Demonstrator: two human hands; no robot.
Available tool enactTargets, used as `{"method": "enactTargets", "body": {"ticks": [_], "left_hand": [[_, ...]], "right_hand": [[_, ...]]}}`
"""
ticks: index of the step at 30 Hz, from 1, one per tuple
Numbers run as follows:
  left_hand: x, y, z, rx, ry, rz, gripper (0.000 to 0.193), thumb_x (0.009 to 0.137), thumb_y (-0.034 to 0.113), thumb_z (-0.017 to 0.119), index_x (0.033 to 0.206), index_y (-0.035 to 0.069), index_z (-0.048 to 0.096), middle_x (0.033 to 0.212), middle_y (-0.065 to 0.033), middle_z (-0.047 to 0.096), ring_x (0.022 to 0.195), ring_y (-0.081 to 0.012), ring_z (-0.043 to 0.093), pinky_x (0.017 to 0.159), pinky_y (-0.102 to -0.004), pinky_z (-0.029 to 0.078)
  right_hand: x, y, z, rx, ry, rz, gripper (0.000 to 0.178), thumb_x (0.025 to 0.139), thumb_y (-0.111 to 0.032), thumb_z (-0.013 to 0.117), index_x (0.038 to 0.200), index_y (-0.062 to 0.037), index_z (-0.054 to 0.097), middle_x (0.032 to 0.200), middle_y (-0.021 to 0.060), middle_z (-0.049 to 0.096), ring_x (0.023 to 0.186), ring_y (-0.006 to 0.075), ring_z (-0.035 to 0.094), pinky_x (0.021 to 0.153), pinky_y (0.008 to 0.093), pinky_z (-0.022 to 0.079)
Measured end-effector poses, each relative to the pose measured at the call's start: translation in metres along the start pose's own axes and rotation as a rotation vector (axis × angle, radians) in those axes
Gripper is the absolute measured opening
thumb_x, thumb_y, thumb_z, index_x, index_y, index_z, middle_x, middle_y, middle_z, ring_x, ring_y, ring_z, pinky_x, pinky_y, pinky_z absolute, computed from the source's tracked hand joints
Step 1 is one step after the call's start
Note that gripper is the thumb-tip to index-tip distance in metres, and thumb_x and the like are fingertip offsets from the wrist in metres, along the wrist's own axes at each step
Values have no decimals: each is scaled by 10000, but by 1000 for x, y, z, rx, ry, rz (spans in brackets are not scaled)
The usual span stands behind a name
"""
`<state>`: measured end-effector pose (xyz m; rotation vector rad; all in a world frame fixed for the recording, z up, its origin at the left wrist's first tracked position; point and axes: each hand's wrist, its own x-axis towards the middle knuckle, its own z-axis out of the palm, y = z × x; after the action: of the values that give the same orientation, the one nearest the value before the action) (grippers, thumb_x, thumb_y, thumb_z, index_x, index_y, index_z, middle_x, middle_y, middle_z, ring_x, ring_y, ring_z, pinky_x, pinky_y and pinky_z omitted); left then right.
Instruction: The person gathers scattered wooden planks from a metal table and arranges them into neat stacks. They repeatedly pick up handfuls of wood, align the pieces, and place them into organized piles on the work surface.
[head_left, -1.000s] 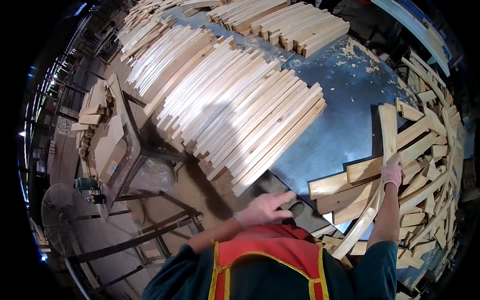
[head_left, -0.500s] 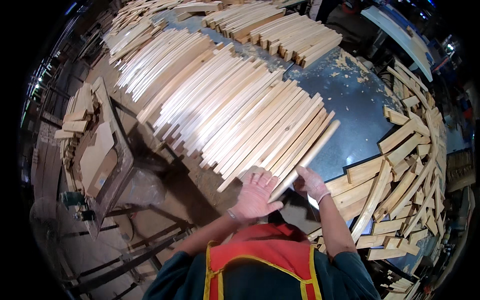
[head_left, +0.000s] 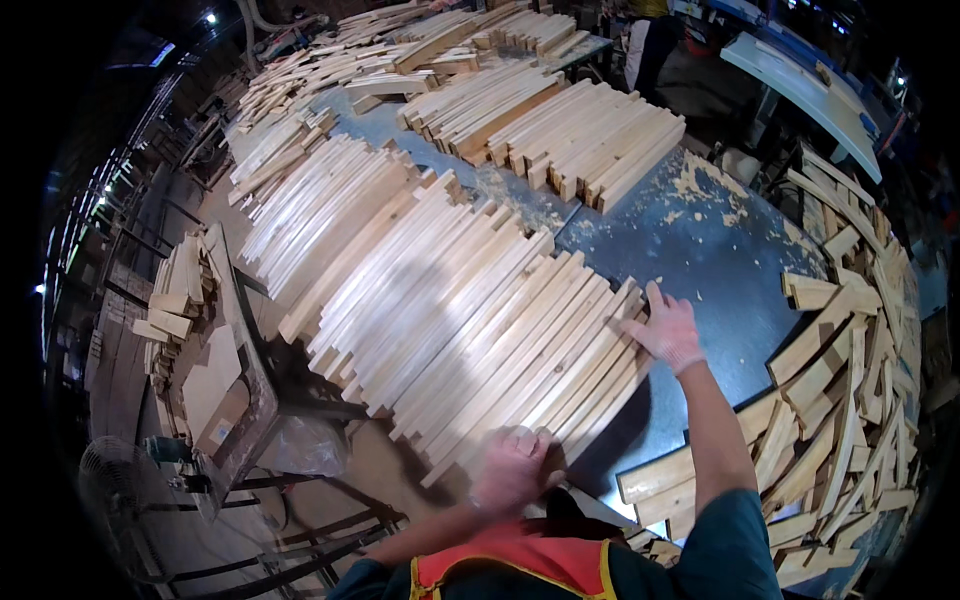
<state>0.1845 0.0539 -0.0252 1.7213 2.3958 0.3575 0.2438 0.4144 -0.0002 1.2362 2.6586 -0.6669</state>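
Observation:
A long row of pale wooden strips [head_left: 480, 340] lies side by side on the dark blue table. At the strips' near ends is my left hand [head_left: 512, 465], gloved and smeared by motion; its fingers look bent, and what they grip does not show. My right hand [head_left: 668, 328], also in a pale glove, is at the far end of the row's right edge. Its fingers are spread, with the thumb touching the outermost strips and nothing held between them.
Further rows of wooden pieces [head_left: 600, 140] lie across the table. Sawdust and shavings [head_left: 705, 185] dot the blue tabletop [head_left: 690, 245]. Loose offcuts [head_left: 840, 400] are heaped at right. A stand with cardboard [head_left: 215, 385] is at left, near a fan [head_left: 110, 480]. Another person [head_left: 648, 45] stands at the back.
My right hand has moved forward from the near end to the far end of the row and opened. The strip that stuck out at the right edge now lies along the row. The view has shifted.

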Motion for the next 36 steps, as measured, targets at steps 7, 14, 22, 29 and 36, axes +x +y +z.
{"method": "enactTargets", "body": {"ticks": [7,14,22,29,36], "left_hand": [[72,2,-33,-349,-120,-129,397,955,302,645,1260,48,617,1119,-206,688,961,-423,686,781,-533,552],[173,-101,-129,-295,-87,-202,424,891,227,661,1282,69,615,1022,-209,704,934,-425,693,777,-525,568],[94,-261,-70,-268,-137,-315,311,834,250,642,1056,42,706,1009,-204,735,1000,-420,708,902,-532,552],[113,-419,-152,-12,194,-298,425,958,382,635,1298,127,616,1025,-164,743,928,-342,721,818,-457,586],[140,-617,-253,491,302,-417,363,1003,312,590,1335,180,524,875,-171,734,793,-376,717,758,-516,553]], "right_hand": [[-103,38,71,1326,356,149,628,1047,-276,627,1543,55,433,1012,0,654,884,117,597,933,293,486],[-148,-57,170,1398,-55,161,951,977,-447,742,1657,-37,220,1539,156,480,1368,234,474,1168,353,373],[-126,-97,211,1369,382,461,863,969,-254,750,1606,46,250,1412,198,584,1216,273,583,1065,368,469],[-112,-67,245,1010,499,566,759,987,-339,731,1531,60,384,1351,189,607,1164,250,570,1049,373,455],[-119,-83,233,925,467,507,714,1009,-359,690,1500,75,405,1378,184,589,1158,248,562,1059,373,449]]}}
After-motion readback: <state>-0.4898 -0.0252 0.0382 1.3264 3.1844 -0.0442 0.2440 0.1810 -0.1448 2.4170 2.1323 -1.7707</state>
